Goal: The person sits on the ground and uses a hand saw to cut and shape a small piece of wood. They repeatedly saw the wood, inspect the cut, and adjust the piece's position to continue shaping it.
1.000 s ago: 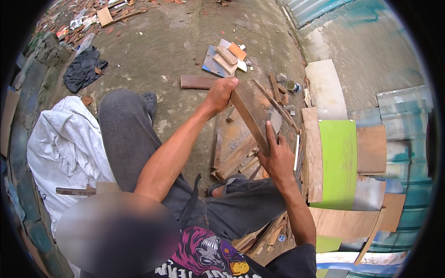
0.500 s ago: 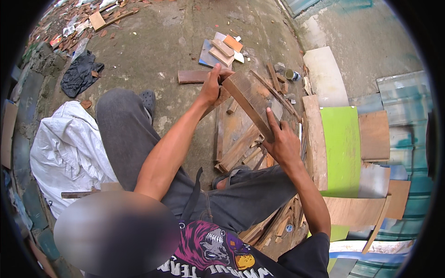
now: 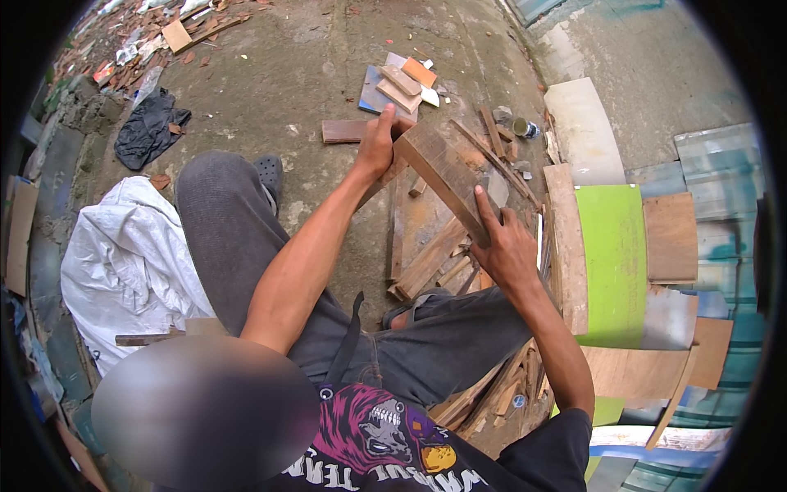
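Observation:
A brown wooden piece (image 3: pixel 443 184), seemingly boards joined at an angle like a box or frame, is held up in front of me over scattered wood. My left hand (image 3: pixel 378 146) is closed around its far left corner, fingers partly hidden behind the wood. Lower down, my right hand (image 3: pixel 510 250) grips the near right end, with the index finger stretched along the board's face. Just beyond my left hand lies a short dark brown board (image 3: pixel 343 131). Beneath the held piece are loose wood strips (image 3: pixel 430 262) on the ground.
Small flat offcuts (image 3: pixel 399 86) are stacked farther away, with an open tin can (image 3: pixel 525 128) to their right. A green panel (image 3: pixel 611 262) and other sheets line the right side. A white sack (image 3: pixel 135 271) and a black plastic bag (image 3: pixel 152 127) lie left.
The whole view has shifted slightly, so the surroundings sit a little farther right. Both hands keep their hold on the wooden piece, which hardly moves.

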Demonstrator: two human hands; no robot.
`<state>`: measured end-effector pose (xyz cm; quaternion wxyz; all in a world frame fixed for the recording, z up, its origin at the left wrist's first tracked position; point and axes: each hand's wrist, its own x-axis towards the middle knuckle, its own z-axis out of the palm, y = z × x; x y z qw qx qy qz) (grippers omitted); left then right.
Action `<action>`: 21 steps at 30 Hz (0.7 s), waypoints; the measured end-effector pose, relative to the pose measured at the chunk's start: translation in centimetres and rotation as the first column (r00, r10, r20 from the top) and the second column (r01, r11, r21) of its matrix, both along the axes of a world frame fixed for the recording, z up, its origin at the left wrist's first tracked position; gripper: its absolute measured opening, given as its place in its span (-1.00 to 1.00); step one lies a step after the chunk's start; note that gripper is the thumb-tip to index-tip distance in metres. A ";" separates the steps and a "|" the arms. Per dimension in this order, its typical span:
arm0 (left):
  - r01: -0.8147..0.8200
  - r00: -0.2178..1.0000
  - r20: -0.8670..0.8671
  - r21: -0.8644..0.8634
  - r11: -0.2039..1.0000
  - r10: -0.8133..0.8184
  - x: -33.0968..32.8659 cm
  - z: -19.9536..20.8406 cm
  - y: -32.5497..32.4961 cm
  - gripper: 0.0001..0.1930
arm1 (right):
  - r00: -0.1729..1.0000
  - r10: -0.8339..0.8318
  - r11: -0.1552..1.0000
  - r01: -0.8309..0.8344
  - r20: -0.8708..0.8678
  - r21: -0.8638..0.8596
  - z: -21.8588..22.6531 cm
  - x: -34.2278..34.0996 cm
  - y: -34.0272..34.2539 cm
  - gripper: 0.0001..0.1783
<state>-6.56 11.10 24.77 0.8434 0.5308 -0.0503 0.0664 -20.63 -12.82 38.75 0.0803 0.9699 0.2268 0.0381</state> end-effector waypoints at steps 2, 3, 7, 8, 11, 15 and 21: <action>-0.026 1.000 0.018 0.025 0.999 0.025 -0.2 0.5 0.0 -0.22 | 1.000 -0.001 1.000 0.001 -0.003 0.000 0.0 0.0 -0.1 0.23; -0.026 1.000 0.016 0.026 0.999 0.026 -0.4 0.7 0.1 -0.24 | 1.000 -0.003 1.000 0.003 -0.007 0.000 0.0 0.0 -0.1 0.23; -0.030 0.999 0.016 0.045 0.999 0.029 -0.6 1.1 0.4 -0.32 | 1.000 0.008 1.000 -0.008 -0.006 -0.002 0.1 -0.1 -0.1 0.22; -0.031 0.999 0.019 0.053 0.998 0.030 -0.6 1.1 0.4 -0.34 | 1.000 0.010 1.000 -0.010 -0.005 -0.001 0.1 -0.2 -0.1 0.22; -0.012 1.000 -0.010 0.051 0.999 0.012 -1.0 1.5 0.4 -0.45 | 1.000 -0.003 1.000 0.003 -0.012 -0.006 0.2 -0.3 -0.2 0.20; -0.010 1.000 -0.005 0.025 1.000 0.010 -0.6 0.8 0.4 -0.59 | 0.999 -0.022 1.000 0.022 -0.025 -0.012 0.2 -0.3 -0.1 0.19; 0.080 0.996 -0.043 -0.008 0.997 -0.080 -0.1 0.4 0.6 -0.70 | 1.000 0.005 1.000 -0.005 -0.012 -0.008 0.2 -0.2 -0.3 0.13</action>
